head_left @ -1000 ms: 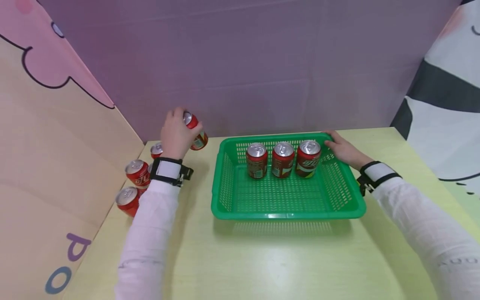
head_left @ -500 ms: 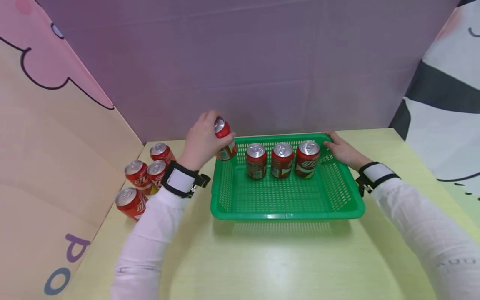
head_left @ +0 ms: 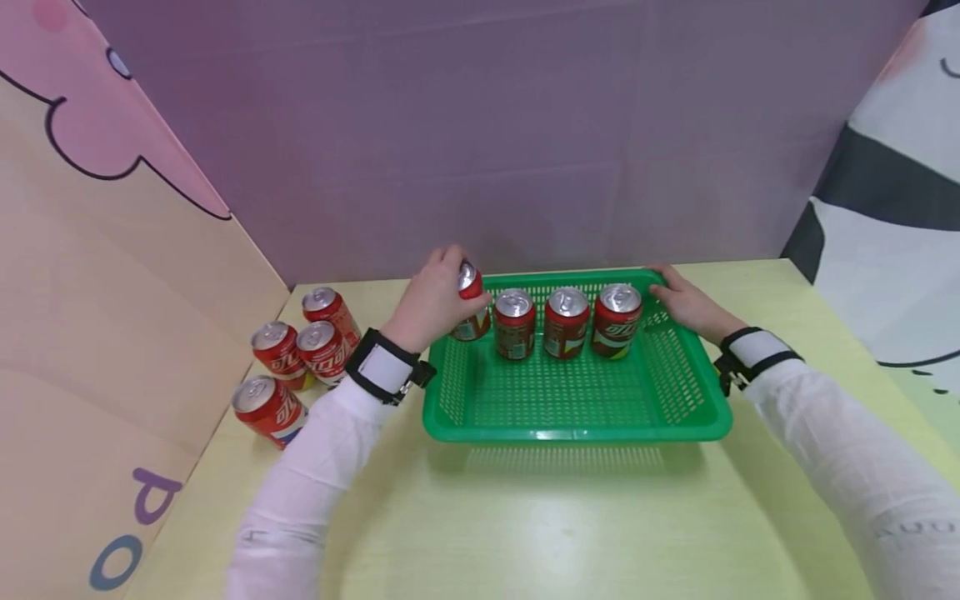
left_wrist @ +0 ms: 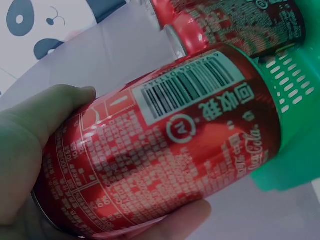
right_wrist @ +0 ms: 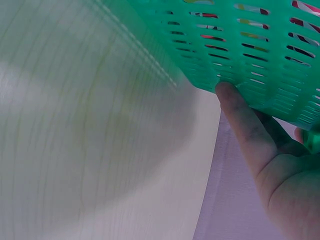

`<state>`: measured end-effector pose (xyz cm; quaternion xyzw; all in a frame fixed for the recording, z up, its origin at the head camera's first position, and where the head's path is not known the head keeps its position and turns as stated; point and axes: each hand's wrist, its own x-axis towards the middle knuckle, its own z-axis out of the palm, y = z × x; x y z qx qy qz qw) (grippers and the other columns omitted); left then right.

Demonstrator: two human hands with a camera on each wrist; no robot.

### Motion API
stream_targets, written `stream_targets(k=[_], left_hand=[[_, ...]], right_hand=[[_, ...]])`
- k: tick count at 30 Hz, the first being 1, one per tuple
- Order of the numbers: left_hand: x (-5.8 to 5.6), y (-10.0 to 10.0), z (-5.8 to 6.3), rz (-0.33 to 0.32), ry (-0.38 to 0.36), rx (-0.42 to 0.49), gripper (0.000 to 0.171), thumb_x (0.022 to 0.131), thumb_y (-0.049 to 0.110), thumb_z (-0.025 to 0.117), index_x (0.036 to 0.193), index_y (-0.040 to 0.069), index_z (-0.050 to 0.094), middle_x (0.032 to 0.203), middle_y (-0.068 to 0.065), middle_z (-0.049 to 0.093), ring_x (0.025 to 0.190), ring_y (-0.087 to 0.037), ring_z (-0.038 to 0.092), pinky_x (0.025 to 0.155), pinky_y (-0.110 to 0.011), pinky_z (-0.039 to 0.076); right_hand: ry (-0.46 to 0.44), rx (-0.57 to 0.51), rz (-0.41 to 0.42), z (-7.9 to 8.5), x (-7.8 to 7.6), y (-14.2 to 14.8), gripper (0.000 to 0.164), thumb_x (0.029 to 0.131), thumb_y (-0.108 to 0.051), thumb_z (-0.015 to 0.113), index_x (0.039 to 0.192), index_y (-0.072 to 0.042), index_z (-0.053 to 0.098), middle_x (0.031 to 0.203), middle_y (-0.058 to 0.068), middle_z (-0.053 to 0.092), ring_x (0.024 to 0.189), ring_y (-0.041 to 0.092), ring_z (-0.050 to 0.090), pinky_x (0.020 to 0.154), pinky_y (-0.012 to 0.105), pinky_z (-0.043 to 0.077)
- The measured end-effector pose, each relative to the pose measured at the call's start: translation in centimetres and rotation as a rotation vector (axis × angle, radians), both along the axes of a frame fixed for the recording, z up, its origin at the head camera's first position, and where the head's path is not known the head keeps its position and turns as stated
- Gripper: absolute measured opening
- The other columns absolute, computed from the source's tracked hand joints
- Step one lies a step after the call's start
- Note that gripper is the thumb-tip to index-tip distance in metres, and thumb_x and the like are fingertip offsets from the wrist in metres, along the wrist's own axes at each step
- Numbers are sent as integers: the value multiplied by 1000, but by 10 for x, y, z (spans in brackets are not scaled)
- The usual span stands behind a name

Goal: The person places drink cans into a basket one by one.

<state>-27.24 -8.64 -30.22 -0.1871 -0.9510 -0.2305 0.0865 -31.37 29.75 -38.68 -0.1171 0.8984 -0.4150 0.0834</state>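
Note:
My left hand (head_left: 429, 307) grips a red Coca-Cola can (left_wrist: 170, 145), its thumb and fingers wrapped round the sides. In the head view that can is at the back left corner of the green plastic basket (head_left: 577, 434), beside a row of three more cans (head_left: 566, 327) standing upright inside. My right hand (head_left: 688, 304) holds the basket's back right corner, thumb over the rim. From the right wrist view, a finger (right_wrist: 245, 122) of that hand reaches under the basket's slotted side.
Several red cans (head_left: 272, 408) stand grouped on the pale wooden table (head_left: 525, 525) at the left, close to the patterned side panel (head_left: 112, 333). A purple cloth wall (head_left: 480, 150) rises behind the table's back edge.
My left hand has carried the can rightward from near the grouped cans, over the basket's left rim, and down into the back left corner. My right hand has stayed on the basket.

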Motion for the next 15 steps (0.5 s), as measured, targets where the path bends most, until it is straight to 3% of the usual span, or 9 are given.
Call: stream_targets(k=[10,15], left_hand=[[-7,7,-15,-51,-112,-61,59,76,33,78,116,2,49,104,-11,53,92,-21,56,72,-30,54],[-11,15,-14,-83,-170,-177,72,72,35,81,124,-1,47,115,-15,52,101,-24,54,83,-34,52]], right_hand=[[0,-17,2,0,-1,1,52,104,-26,29,146,0,16,149,29,18,139,46,14,109,62,15],[-9,-11,-3,1,-1,2,51,103,-25,29,146,-1,16,149,28,18,139,45,13,109,61,14]])
